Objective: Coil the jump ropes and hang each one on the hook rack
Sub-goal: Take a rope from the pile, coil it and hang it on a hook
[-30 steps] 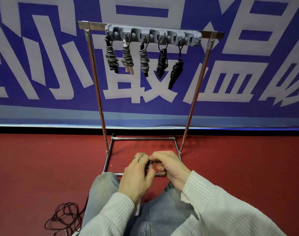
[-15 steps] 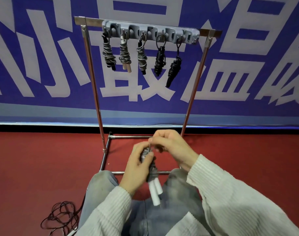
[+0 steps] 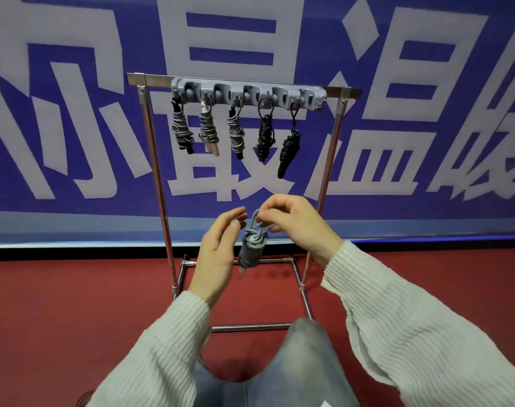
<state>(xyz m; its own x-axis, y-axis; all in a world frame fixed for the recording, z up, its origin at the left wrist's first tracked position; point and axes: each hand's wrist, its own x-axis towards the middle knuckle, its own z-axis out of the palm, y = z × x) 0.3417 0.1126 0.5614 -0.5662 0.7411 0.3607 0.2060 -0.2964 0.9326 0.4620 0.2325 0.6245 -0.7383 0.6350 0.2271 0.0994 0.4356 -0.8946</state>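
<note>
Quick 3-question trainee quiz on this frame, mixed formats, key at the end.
1. How many coiled ropes hang on the hook rack?
2. True or false: the left hand grips the grey coiled rope.
3. The right hand holds that rope by: A) its handles B) the loop at its top C) its middle.

Key:
1. Five: three grey, two black.
2. False; the left hand is open beside it.
3. B.
</note>
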